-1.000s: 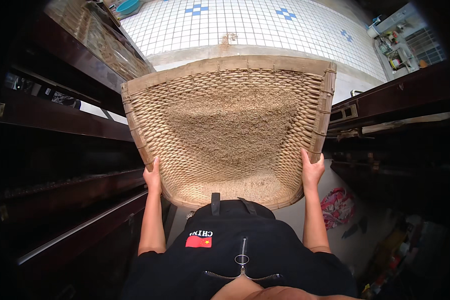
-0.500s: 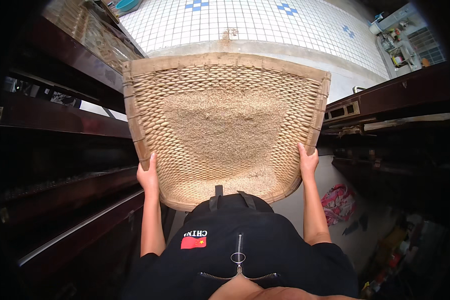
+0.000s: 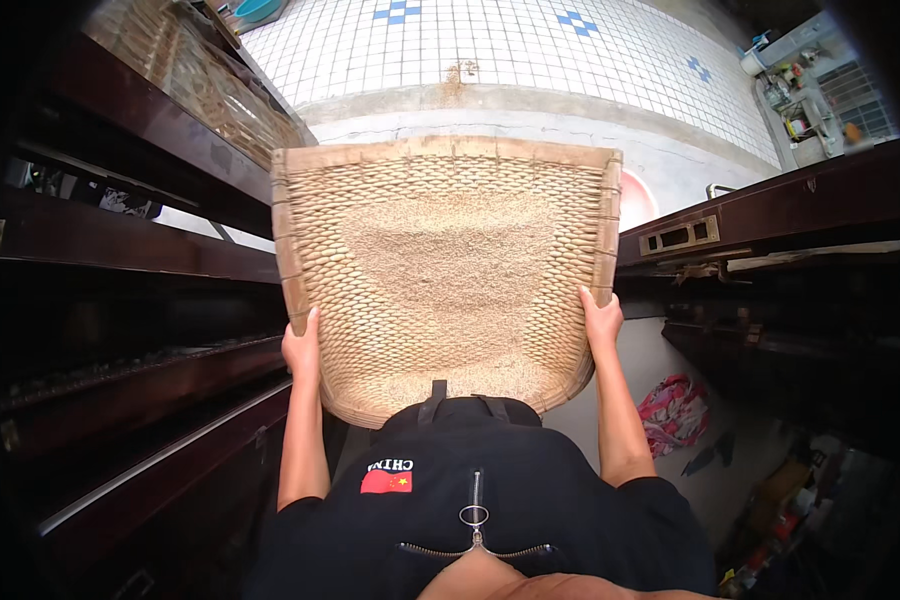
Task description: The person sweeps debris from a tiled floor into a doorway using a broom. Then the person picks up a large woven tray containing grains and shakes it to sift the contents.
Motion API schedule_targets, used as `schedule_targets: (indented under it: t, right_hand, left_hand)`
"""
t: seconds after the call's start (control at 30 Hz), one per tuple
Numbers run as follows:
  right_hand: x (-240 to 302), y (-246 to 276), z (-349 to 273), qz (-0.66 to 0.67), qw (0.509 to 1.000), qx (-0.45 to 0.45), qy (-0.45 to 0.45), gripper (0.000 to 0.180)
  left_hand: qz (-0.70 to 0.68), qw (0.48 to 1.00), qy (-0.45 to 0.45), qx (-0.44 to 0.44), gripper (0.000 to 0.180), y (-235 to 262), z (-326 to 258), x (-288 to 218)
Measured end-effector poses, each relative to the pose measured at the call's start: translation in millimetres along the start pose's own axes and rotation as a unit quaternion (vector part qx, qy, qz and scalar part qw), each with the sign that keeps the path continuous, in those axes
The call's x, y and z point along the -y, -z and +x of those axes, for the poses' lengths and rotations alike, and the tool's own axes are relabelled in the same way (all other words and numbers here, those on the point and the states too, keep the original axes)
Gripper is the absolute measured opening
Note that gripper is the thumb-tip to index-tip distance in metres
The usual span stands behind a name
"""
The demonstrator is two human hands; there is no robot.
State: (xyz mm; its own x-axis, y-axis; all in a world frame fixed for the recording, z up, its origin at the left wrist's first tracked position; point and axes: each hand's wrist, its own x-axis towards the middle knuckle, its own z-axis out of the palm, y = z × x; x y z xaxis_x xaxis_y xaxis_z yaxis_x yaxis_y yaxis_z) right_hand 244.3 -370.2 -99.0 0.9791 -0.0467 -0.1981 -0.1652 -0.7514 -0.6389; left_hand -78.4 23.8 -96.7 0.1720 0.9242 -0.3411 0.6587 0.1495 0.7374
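Note:
A wide woven winnowing basket (image 3: 320,215) with a wooden rim is held out in front of my body, its rounded back edge close to my waist. Tan grain (image 3: 450,250) lies spread over its middle, with more toward the near edge. My left hand (image 3: 301,345) grips the rim on the left side, thumb on the inside of the weave. On the opposite side my right hand (image 3: 600,318) clasps the rim the same way. The fingers of both hands are hidden beneath the basket.
Dark wooden door leaves (image 3: 120,230) flank me on the left, and another door panel (image 3: 770,205) with a lock plate on the right. Beyond lies a white tiled floor (image 3: 490,40) with some spilled grain (image 3: 457,85). A pink basin (image 3: 637,197) shows past the basket's right edge.
The basket's far edge has dropped and come nearer to me, uncovering the pink basin. Both hands keep their grip, the right one shifted slightly inward. The grain has spread more evenly.

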Motion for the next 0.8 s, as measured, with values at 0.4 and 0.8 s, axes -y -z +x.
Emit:
schedule_targets:
  t: [0.4,0.8]
  right_hand:
    - [-49,-25,12,-0.084,0.995,0.028,-0.036,0.059]
    - [-13,-8,11,0.023,0.998,-0.042,0.041,0.049]
  left_hand:
    - [0.128,0.991,0.035,0.033,0.054,-31,18,31]
    - [-0.079,0.995,-0.007,0.051,0.039,-43,36,21]
